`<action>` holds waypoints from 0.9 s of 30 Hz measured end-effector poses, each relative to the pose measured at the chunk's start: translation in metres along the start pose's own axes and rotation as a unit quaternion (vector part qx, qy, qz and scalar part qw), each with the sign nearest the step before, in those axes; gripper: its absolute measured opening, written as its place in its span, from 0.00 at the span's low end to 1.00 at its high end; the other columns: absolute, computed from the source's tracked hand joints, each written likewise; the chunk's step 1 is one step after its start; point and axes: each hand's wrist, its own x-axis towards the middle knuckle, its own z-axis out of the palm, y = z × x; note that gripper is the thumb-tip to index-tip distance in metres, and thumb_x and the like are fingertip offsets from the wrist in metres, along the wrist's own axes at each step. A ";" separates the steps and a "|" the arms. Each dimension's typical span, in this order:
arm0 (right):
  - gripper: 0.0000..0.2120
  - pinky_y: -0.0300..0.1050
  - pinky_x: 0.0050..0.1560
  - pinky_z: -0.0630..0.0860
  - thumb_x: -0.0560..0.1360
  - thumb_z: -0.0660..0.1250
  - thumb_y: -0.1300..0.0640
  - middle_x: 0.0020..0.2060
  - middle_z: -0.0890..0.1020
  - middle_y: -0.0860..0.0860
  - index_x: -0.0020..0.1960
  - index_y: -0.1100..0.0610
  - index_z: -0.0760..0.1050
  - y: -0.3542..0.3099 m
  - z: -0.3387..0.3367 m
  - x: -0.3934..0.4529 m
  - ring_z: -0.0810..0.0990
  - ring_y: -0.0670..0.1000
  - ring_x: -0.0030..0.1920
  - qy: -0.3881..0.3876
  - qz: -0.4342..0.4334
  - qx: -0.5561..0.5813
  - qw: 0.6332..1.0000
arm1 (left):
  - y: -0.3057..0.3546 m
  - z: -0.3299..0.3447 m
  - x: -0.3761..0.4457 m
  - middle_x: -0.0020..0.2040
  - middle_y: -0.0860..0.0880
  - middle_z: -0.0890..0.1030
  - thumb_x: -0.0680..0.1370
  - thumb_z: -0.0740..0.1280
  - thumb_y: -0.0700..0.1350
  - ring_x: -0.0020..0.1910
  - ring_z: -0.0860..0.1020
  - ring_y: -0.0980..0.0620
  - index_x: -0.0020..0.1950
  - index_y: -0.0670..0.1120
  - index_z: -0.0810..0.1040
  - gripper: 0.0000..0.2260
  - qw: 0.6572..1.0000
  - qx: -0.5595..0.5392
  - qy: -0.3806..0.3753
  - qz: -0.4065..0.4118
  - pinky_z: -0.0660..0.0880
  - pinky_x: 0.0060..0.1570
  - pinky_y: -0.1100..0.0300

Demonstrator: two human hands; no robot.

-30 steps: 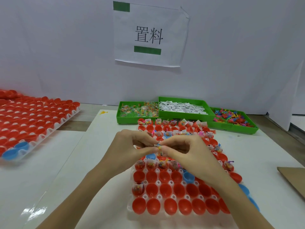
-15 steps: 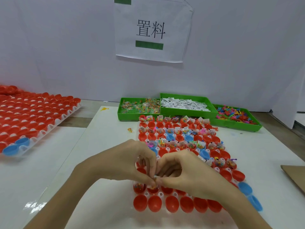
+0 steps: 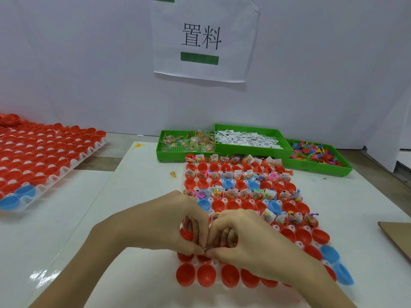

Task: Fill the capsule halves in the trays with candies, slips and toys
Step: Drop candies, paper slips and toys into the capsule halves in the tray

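1. I see the left hand and right hand meet over the near rows of the clear plastic tray of red and blue capsule halves, fingers curled, pinching a small item I cannot identify.
2. The far rows hold candy packets, slips and toys; the nearest red halves sit empty.
3. Behind lie three green bins: wrapped candies, white paper slips, colourful plastic toys.
4. A second tray of red halves lies left.
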 end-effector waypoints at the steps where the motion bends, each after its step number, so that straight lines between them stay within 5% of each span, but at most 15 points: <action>1: 0.03 0.28 0.37 0.74 0.73 0.77 0.55 0.41 0.83 0.41 0.42 0.48 0.85 0.000 -0.002 0.000 0.80 0.40 0.37 -0.006 0.002 0.000 1.000 | 0.000 0.002 0.000 0.45 0.61 0.79 0.72 0.78 0.50 0.49 0.78 0.59 0.46 0.57 0.85 0.05 1.000 0.009 0.004 -0.004 0.75 0.47 0.68; 5: 0.04 0.28 0.38 0.75 0.75 0.76 0.58 0.38 0.82 0.37 0.43 0.49 0.86 0.001 0.000 -0.001 0.81 0.38 0.37 0.009 0.017 0.004 1.000 | -0.002 0.005 0.002 0.45 0.60 0.78 0.71 0.77 0.53 0.50 0.75 0.59 0.46 0.58 0.84 0.05 0.999 0.042 0.012 -0.013 0.75 0.48 0.61; 12: 0.08 0.29 0.37 0.75 0.72 0.74 0.62 0.36 0.80 0.42 0.43 0.50 0.79 0.000 0.007 0.003 0.79 0.38 0.38 0.024 0.018 -0.031 0.999 | -0.006 0.007 0.006 0.46 0.62 0.77 0.72 0.78 0.56 0.49 0.75 0.59 0.45 0.60 0.85 0.05 0.998 0.050 0.026 -0.005 0.74 0.47 0.64; 19: 0.07 0.31 0.39 0.75 0.73 0.79 0.53 0.41 0.85 0.47 0.47 0.52 0.82 0.005 -0.008 0.000 0.80 0.40 0.37 -0.003 0.012 0.041 0.999 | -0.010 0.002 0.004 0.44 0.61 0.82 0.72 0.77 0.60 0.48 0.77 0.55 0.46 0.64 0.86 0.05 0.999 -0.001 0.020 0.026 0.76 0.47 0.58; 24: 0.06 0.40 0.44 0.80 0.76 0.75 0.48 0.42 0.84 0.47 0.47 0.50 0.83 0.012 -0.023 -0.002 0.82 0.45 0.42 0.069 0.004 0.082 0.994 | -0.010 -0.008 0.000 0.44 0.56 0.84 0.72 0.78 0.61 0.47 0.78 0.52 0.46 0.62 0.87 0.06 0.998 -0.055 0.024 0.033 0.77 0.49 0.59; 27: 0.07 0.47 0.47 0.81 0.79 0.70 0.48 0.41 0.85 0.48 0.47 0.50 0.83 0.015 -0.029 -0.002 0.83 0.48 0.41 0.120 0.010 0.104 0.987 | -0.016 -0.017 0.001 0.44 0.51 0.86 0.74 0.76 0.59 0.45 0.82 0.50 0.47 0.55 0.89 0.10 0.987 -0.132 0.089 0.008 0.79 0.48 0.61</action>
